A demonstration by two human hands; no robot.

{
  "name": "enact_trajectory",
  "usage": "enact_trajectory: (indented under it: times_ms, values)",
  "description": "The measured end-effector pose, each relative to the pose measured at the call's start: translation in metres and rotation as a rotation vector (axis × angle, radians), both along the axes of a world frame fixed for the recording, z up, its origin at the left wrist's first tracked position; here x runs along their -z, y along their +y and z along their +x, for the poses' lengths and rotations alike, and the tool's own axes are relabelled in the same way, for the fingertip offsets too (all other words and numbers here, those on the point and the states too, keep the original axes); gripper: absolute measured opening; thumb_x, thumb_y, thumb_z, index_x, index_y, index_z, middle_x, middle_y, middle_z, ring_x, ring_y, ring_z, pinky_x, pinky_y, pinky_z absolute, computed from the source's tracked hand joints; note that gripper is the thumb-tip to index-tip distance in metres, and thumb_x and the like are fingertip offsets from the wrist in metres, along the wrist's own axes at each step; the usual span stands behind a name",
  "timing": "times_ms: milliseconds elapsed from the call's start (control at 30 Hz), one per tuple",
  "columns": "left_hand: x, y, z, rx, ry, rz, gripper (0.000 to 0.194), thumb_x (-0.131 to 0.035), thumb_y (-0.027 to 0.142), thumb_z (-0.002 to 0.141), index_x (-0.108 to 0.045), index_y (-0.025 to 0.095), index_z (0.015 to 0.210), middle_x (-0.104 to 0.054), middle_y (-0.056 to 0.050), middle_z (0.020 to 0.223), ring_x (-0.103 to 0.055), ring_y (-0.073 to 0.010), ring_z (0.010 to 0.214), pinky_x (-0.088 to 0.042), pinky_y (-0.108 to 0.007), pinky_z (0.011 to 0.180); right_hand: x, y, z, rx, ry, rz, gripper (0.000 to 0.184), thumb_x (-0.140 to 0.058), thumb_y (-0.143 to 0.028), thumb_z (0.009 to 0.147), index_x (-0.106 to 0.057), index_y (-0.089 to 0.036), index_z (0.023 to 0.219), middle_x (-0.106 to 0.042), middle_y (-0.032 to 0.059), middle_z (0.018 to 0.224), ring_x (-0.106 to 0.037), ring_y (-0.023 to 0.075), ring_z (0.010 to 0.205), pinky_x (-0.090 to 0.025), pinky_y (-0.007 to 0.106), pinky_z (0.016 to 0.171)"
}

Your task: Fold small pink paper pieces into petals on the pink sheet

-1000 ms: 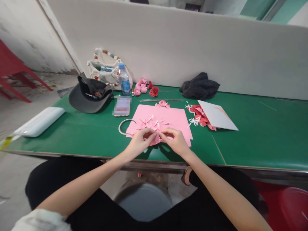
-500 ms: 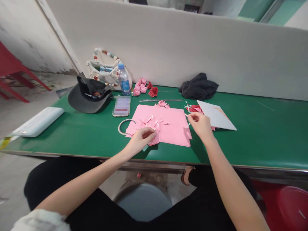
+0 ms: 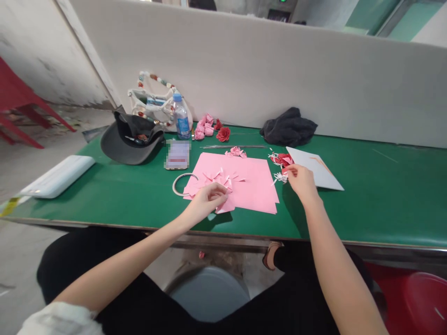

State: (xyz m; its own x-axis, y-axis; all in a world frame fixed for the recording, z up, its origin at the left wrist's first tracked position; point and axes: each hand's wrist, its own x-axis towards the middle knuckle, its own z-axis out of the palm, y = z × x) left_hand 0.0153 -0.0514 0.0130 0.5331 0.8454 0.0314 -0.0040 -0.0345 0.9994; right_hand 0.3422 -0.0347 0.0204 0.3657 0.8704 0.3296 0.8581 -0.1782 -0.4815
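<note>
My left hand (image 3: pixel 211 197) is closed on a piece of pink paper (image 3: pixel 226 204), pinched between thumb and fingers above the front edge of the pink paper sheets (image 3: pixel 253 179). Small folded pink paper pieces (image 3: pixel 220 177) lie on the sheets just beyond that hand. My right hand (image 3: pixel 302 181) is over the right side, its thumb and fingertips drawn together; what they hold, if anything, is hidden. White paper strips (image 3: pixel 280 177) and red paper scraps (image 3: pixel 281 159) lie right by its fingertips. A white board (image 3: pixel 316 170) leans at a slant behind it.
A silvery ring (image 3: pixel 179 184), a phone (image 3: pixel 177 156), a dark cap (image 3: pixel 132 144) and a white device (image 3: pixel 59 177) are on the left. Behind stand a bottle (image 3: pixel 182 118), pink paper flowers (image 3: pixel 203 128), a red paper flower (image 3: pixel 223 134) and black cloth (image 3: pixel 289 128). A grey bucket (image 3: pixel 207 293) sits below.
My right hand has moved right, away from the pink sheets to the scraps; the white strip it held is no longer distinct. My left hand stays nearly in place, its pink paper slightly turned.
</note>
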Motion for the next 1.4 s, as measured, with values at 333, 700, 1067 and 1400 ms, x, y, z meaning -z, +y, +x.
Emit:
enact_trajectory:
  times_ms: [333, 700, 1067, 1400]
  values:
    - [-0.006, -0.001, 0.001, -0.13, -0.047, 0.06, 0.018, -0.063, 0.026, 0.078, -0.061, 0.014, 0.091, -0.063, -0.004, 0.085, -0.057, -0.0107, 0.068, -0.044, -0.02, 0.056, 0.0, -0.033, -0.128, -0.79, 0.819, -0.288, 0.033, -0.062, -0.048, 0.078, -0.064, -0.015, 0.083, -0.069, 0.0044, 0.074, -0.067, 0.016, 0.067, -0.054, 0.03, 0.067]
    - [-0.002, 0.003, 0.001, -0.14, -0.132, -0.075, 0.021, -0.068, 0.026, 0.072, -0.059, 0.014, 0.087, -0.064, -0.003, 0.084, -0.065, -0.015, 0.075, -0.055, -0.028, 0.069, 0.012, -0.04, -0.147, -0.666, 0.804, -0.022, 0.025, -0.062, -0.042, 0.079, -0.059, -0.018, 0.074, -0.059, 0.0, 0.07, -0.058, 0.0139, 0.065, -0.05, 0.026, 0.063]
    - [-0.001, 0.009, -0.003, 0.015, -0.199, -0.368, 0.021, -0.068, 0.031, 0.076, -0.063, 0.012, 0.084, -0.066, -0.005, 0.08, -0.068, -0.0174, 0.075, -0.057, -0.03, 0.072, 0.006, -0.04, -0.14, -0.729, 0.705, -0.03, 0.017, -0.058, -0.033, 0.08, -0.056, -0.018, 0.072, -0.055, -0.0019, 0.066, -0.053, 0.012, 0.062, -0.046, 0.024, 0.06]
    - [0.003, 0.009, -0.002, 0.081, -0.095, -0.266, 0.027, -0.073, 0.034, 0.072, -0.065, 0.012, 0.087, -0.071, -0.008, 0.083, -0.068, -0.0156, 0.072, -0.055, -0.029, 0.074, 0.005, -0.041, -0.14, -0.765, 0.706, -0.075, 0.016, -0.059, -0.032, 0.079, -0.056, -0.018, 0.071, -0.056, -0.0021, 0.065, -0.055, 0.0118, 0.061, -0.044, 0.023, 0.058]
